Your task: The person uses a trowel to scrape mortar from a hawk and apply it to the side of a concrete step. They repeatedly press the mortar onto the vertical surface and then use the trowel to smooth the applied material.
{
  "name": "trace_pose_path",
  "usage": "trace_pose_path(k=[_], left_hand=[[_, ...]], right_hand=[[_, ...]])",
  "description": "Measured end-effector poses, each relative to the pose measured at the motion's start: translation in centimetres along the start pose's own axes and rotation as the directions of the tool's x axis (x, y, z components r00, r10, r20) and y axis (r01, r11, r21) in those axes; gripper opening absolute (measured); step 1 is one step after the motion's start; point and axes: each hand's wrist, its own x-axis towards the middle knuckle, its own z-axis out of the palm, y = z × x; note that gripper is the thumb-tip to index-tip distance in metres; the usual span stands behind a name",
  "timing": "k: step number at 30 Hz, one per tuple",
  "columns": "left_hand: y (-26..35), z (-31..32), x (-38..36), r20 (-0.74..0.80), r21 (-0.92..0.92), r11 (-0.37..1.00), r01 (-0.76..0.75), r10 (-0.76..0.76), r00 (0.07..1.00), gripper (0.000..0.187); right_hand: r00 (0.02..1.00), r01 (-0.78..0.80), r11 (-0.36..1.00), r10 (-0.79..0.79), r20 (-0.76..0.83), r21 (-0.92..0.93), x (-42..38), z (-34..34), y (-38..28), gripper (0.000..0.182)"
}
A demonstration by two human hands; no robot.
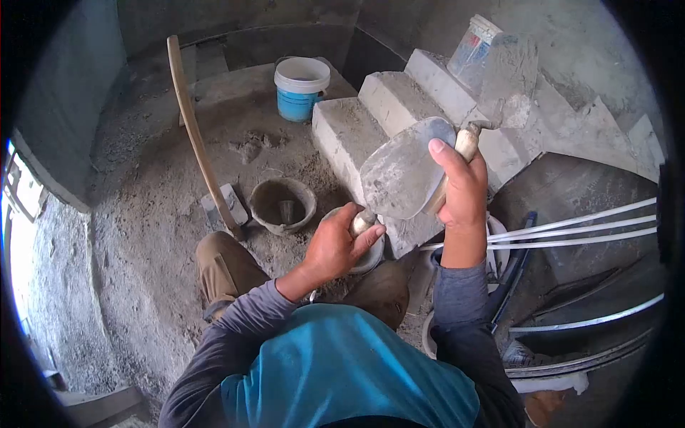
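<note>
My left hand (332, 246) is closed around a short wooden handle (362, 222). A rounded, mortar-smeared metal trowel blade (399, 175) spans the space between my hands and appears to belong to that handle, though the join is hidden. My right hand (464, 189) grips the wooden handle of a second trowel (467, 143), thumb along it. Its wide, crusted blade (510, 75) points up and away over the steps. Below my left hand, partly covered, sits a pale bucket (372, 260).
Concrete steps (342, 135) rise ahead, with a labelled bucket (467, 53) on them. A blue-and-white bucket (300, 96), a dark mortar bucket (303, 203) and a long-handled hoe (193, 125) stand left. White pipes (571, 232) extend right beside a dark blue bar (515, 274).
</note>
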Motion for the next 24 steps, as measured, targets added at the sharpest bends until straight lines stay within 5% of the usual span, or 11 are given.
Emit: trace_pose_path(k=[6, 8, 13, 18, 20, 24], left_hand=[[-2.0, -1.6, -0.2, -0.012, -0.140, 0.989, 0.044, -0.046, 0.999, 0.052], [-2.6, -2.1, 0.4, -0.090, 0.045, 0.999, 0.000, 0.004, 0.996, 0.051], [-3.3, -3.5, 1.4, -0.080, 0.081, 0.997, 0.011, -0.005, 0.997, 0.052], [-4.8, -4.8, 1.8, -0.173, 0.077, 0.960, -0.268, 0.278, 0.945, 0.041], [-5.2, -5.5, 2.0, -0.152, 0.060, 0.955, -0.292, 0.298, 0.942, 0.039], [-5.3, -6.8, 3.2, -0.311, 0.266, 0.914, -0.307, 0.383, 0.870, 0.050]], right_hand=[[0.999, -0.014, 1.000, 0.014, 0.035, -0.008, 0.1, 2.3, 0.6, 0.026], [0.995, 0.102, 0.993, -0.100, 0.030, -0.066, 0.2, 2.7, 1.4, 0.025], [0.992, 0.095, 0.995, -0.092, 0.088, -0.033, 1.0, 4.3, 1.2, 0.023], [0.995, 0.025, 0.999, -0.022, 0.100, -0.029, 1.5, 4.5, 1.2, 0.023], [0.978, 0.156, 0.983, -0.140, 0.156, -0.101, 2.3, 2.3, 2.3, 0.023], [0.989, 0.108, 0.990, -0.097, 0.115, -0.094, 1.7, 1.6, 3.3, 0.026]])
